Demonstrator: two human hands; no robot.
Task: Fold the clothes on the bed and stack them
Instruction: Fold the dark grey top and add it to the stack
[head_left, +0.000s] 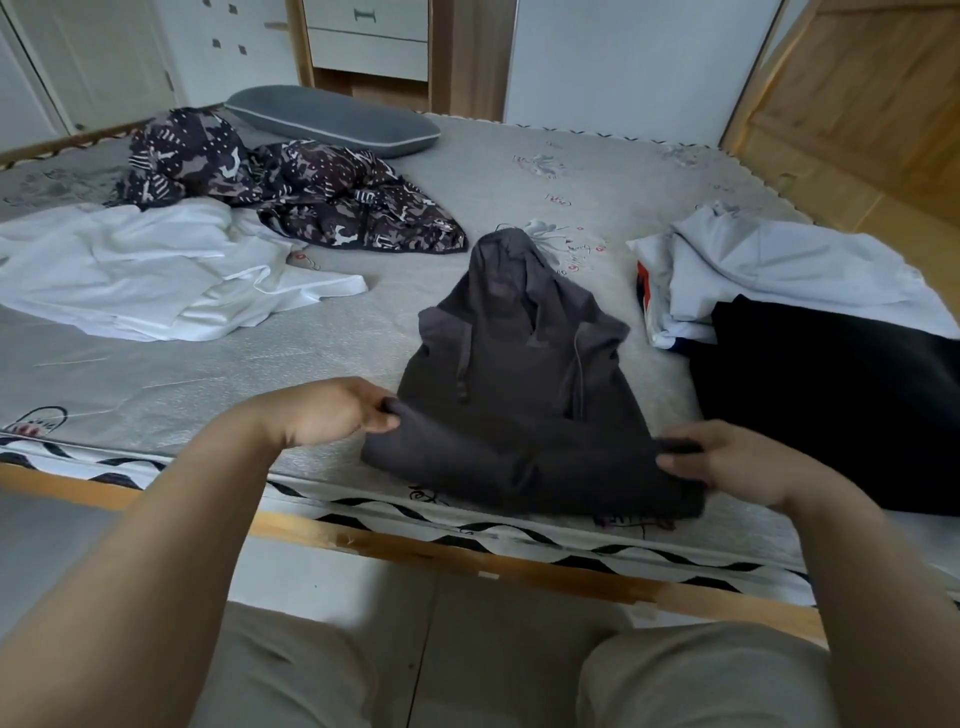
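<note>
A dark grey hoodie (519, 384) lies on the bed (208, 374) near its front edge, hood pointing away from me, its lower part doubled over. My left hand (332, 410) pinches the folded hem at its left corner. My right hand (727, 462) grips the hem at the right corner. Unfolded white garments (145, 270) lie at the left. A crumpled dark patterned garment (291, 182) sits behind them. At the right, a pale blue-white garment (789, 270) rests partly over a black garment (841, 395).
A grey pillow (332, 119) lies at the head of the bed. The wooden bed frame (415, 545) runs along the front, with my knees below it. White drawers and wooden doors stand behind the bed.
</note>
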